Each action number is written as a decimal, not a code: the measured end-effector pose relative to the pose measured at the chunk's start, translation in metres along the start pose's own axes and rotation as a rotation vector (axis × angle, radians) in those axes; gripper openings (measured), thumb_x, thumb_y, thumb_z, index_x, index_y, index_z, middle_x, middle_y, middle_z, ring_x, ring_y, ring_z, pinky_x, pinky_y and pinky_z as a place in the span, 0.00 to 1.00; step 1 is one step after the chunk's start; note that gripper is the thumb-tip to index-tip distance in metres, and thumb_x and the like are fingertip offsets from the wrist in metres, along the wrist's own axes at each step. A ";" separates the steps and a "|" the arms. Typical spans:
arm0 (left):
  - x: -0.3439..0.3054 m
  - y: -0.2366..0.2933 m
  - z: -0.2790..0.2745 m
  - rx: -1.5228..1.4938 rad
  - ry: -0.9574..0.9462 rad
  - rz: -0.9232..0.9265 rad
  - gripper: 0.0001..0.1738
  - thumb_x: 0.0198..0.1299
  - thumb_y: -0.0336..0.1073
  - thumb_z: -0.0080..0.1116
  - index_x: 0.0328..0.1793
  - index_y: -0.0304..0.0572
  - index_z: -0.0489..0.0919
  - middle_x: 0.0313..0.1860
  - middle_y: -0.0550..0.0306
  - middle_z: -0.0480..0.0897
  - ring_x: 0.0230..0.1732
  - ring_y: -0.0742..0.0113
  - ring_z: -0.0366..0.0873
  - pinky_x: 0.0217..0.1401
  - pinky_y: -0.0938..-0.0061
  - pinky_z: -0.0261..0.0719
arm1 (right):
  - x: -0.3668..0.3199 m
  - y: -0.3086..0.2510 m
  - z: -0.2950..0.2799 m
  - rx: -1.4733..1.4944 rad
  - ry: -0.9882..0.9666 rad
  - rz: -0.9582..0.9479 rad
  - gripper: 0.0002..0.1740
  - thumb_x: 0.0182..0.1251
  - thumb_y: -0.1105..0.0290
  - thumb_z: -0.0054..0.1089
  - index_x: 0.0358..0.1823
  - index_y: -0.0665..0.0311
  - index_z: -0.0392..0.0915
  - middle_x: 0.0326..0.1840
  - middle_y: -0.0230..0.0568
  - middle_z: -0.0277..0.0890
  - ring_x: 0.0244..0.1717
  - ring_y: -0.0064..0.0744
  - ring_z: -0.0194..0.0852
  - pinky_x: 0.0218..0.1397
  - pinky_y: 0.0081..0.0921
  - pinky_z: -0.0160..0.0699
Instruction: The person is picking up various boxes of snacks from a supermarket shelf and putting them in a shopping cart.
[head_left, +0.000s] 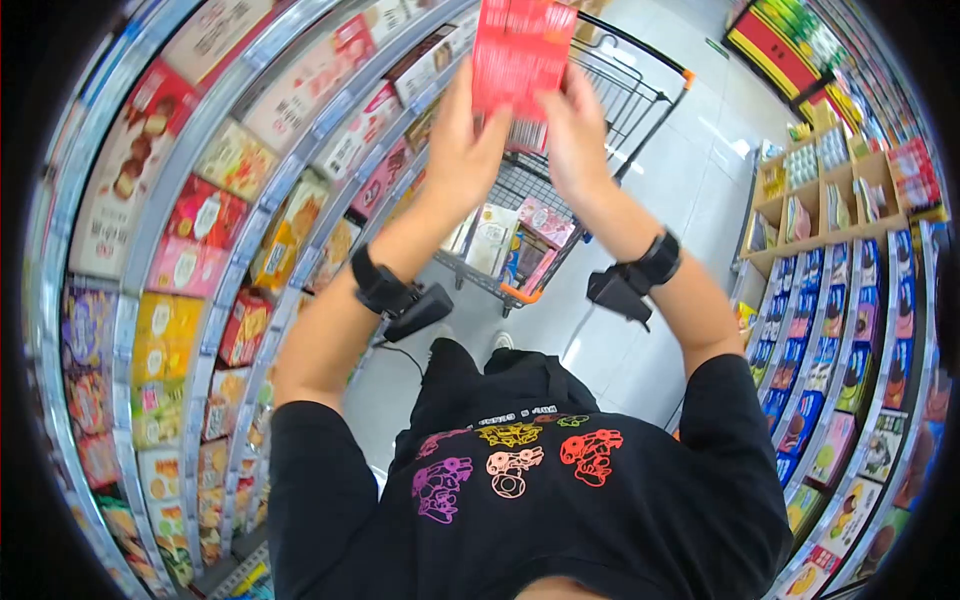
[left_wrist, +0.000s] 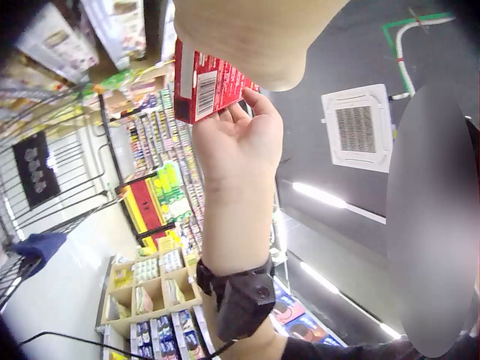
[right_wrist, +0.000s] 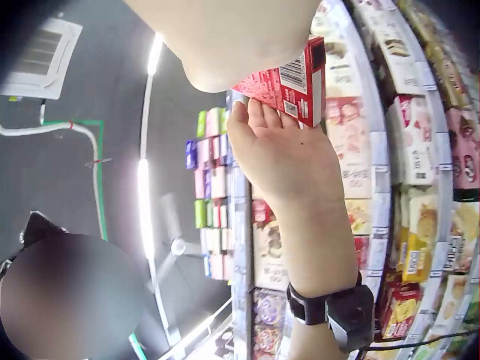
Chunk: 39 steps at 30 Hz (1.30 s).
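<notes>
A red box (head_left: 522, 60) with a barcode is held up at the top of the head view. My left hand (head_left: 465, 150) grips its left side and my right hand (head_left: 577, 145) its right side, with thumbs on the near face. In the left wrist view, the right hand (left_wrist: 238, 142) has its fingers behind the box (left_wrist: 210, 86), whose barcode shows beside a dark end. The right wrist view has the left hand (right_wrist: 289, 154) with fingers against the box (right_wrist: 289, 79). Each wrist camera's own hand fills the top of its view, its fingers hidden.
Below the box stands a shopping cart (head_left: 522, 296) holding a white box (head_left: 492, 238), pink boxes (head_left: 545, 220) and blue packaging. Shelves of boxed snacks (head_left: 180, 235) curve along the left. On the right are blue packs (head_left: 800, 415) and a divided wooden display (head_left: 822, 195).
</notes>
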<state>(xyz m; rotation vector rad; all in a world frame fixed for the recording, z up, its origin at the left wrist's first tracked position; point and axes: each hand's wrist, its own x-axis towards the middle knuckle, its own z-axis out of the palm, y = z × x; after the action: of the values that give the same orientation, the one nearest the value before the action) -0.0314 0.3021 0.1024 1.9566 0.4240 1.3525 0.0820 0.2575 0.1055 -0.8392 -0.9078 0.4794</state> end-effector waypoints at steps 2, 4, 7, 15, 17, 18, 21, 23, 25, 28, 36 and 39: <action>-0.034 -0.045 0.031 -0.055 -0.031 -0.180 0.31 0.54 0.29 0.50 0.64 0.28 0.55 0.56 0.39 0.68 0.58 0.55 0.66 0.60 0.69 0.62 | -0.032 0.015 -0.022 -0.028 0.152 0.269 0.24 0.56 0.77 0.44 0.57 0.68 0.60 0.48 0.42 0.71 0.47 0.28 0.71 0.51 0.22 0.68; -0.068 -0.062 0.050 -0.092 -0.075 -0.358 0.29 0.55 0.28 0.48 0.64 0.35 0.58 0.54 0.43 0.70 0.56 0.59 0.68 0.58 0.69 0.64 | -0.064 0.086 -0.065 -0.246 0.180 0.332 0.26 0.55 0.76 0.44 0.58 0.69 0.59 0.51 0.46 0.70 0.49 0.32 0.71 0.50 0.28 0.70; -0.132 -0.126 0.068 -0.003 -0.177 -0.683 0.30 0.56 0.35 0.49 0.64 0.34 0.58 0.56 0.45 0.71 0.56 0.60 0.70 0.57 0.71 0.66 | -0.119 0.150 -0.098 -0.512 0.170 0.507 0.27 0.55 0.74 0.45 0.59 0.67 0.58 0.50 0.50 0.70 0.50 0.38 0.70 0.52 0.30 0.69; -0.212 -0.207 0.063 0.215 -0.355 -0.834 0.28 0.56 0.44 0.49 0.61 0.38 0.63 0.49 0.42 0.75 0.51 0.50 0.73 0.53 0.65 0.69 | -0.186 0.232 -0.108 -0.701 0.146 0.951 0.27 0.53 0.68 0.47 0.58 0.60 0.60 0.46 0.53 0.73 0.49 0.47 0.72 0.52 0.33 0.68; -0.214 -0.212 0.060 0.280 -0.427 -0.949 0.27 0.56 0.45 0.48 0.60 0.39 0.64 0.49 0.42 0.75 0.50 0.49 0.73 0.53 0.64 0.69 | -0.180 0.228 -0.101 -0.720 0.143 1.068 0.27 0.52 0.66 0.48 0.58 0.60 0.60 0.46 0.55 0.72 0.49 0.50 0.71 0.52 0.35 0.68; -0.210 -0.210 0.058 0.266 -0.455 -1.004 0.28 0.56 0.45 0.48 0.60 0.38 0.64 0.51 0.41 0.74 0.52 0.48 0.72 0.54 0.64 0.68 | -0.182 0.231 -0.098 -0.709 0.160 1.082 0.27 0.52 0.66 0.48 0.57 0.59 0.61 0.46 0.55 0.73 0.49 0.51 0.71 0.52 0.35 0.68; -0.212 -0.215 0.058 0.270 -0.496 -1.087 0.28 0.56 0.44 0.49 0.59 0.34 0.63 0.53 0.37 0.71 0.54 0.45 0.69 0.56 0.62 0.66 | -0.187 0.240 -0.094 -0.703 0.175 1.111 0.27 0.52 0.65 0.48 0.57 0.59 0.61 0.46 0.55 0.73 0.49 0.52 0.71 0.52 0.35 0.68; -0.232 -0.237 0.062 0.342 -0.467 -1.041 0.29 0.55 0.46 0.49 0.57 0.31 0.64 0.51 0.35 0.72 0.54 0.44 0.69 0.56 0.61 0.66 | -0.189 0.245 -0.094 -0.730 0.137 1.121 0.27 0.53 0.64 0.48 0.57 0.58 0.62 0.46 0.55 0.73 0.49 0.51 0.71 0.52 0.36 0.68; -0.243 -0.245 0.066 0.343 -0.438 -1.032 0.30 0.55 0.47 0.49 0.55 0.28 0.65 0.50 0.34 0.72 0.53 0.42 0.69 0.55 0.60 0.66 | -0.182 0.237 -0.090 -0.723 0.143 1.088 0.26 0.51 0.65 0.48 0.55 0.61 0.63 0.46 0.56 0.72 0.49 0.53 0.70 0.52 0.38 0.68; -0.224 -0.234 0.061 0.332 -0.497 -1.029 0.28 0.53 0.48 0.50 0.52 0.28 0.67 0.48 0.34 0.73 0.52 0.42 0.69 0.54 0.60 0.66 | -0.201 0.256 -0.099 -0.673 0.109 1.074 0.27 0.51 0.63 0.49 0.55 0.61 0.62 0.47 0.56 0.72 0.49 0.52 0.70 0.52 0.37 0.68; -0.235 -0.211 0.063 0.388 -0.446 -0.941 0.27 0.47 0.44 0.54 0.49 0.32 0.69 0.44 0.38 0.75 0.48 0.43 0.71 0.53 0.60 0.68 | -0.196 0.210 -0.107 -0.881 -0.120 1.107 0.27 0.52 0.56 0.49 0.50 0.66 0.67 0.39 0.57 0.75 0.44 0.50 0.74 0.46 0.37 0.71; -0.239 -0.184 0.067 0.434 -0.368 -0.960 0.26 0.45 0.43 0.55 0.49 0.35 0.71 0.43 0.39 0.76 0.48 0.44 0.72 0.52 0.61 0.68 | -0.208 0.204 -0.110 -0.943 -0.129 0.846 0.24 0.51 0.60 0.52 0.48 0.67 0.69 0.39 0.52 0.76 0.41 0.46 0.75 0.44 0.34 0.72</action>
<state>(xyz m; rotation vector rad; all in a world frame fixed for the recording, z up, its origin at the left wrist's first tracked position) -0.0428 0.2570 -0.2031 1.8415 1.3331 0.2920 0.0559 0.1912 -0.1973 -2.1076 -0.8562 0.8512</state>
